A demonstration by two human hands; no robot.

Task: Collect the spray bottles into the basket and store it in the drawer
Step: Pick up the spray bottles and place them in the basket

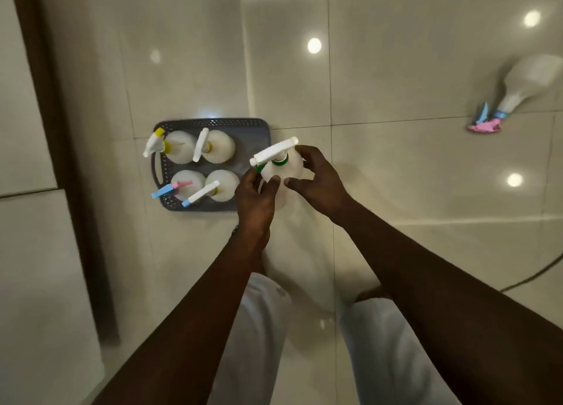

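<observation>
Both hands held one white spray bottle with a green collar (281, 168) over the floor: the left hand (256, 197) pinched its near shoulder with thumb and fingertips, and the right hand (316, 179) cupped the far side with fingers curled around the body. Just left of the hands sat the grey perforated basket (213, 122), with four spray bottles already standing in it and a free strip along the side nearest the held bottle. The likeliest trouble, I judged, was the long white trigger head catching a neighbouring nozzle on the way down and tipping a standing bottle. A fingertip hold on smooth plastic could also slip. Far to the right of the right hand, a bottle with a pink and blue sprayer (518, 90) lay on its side on the tiles, easily overlooked.
</observation>
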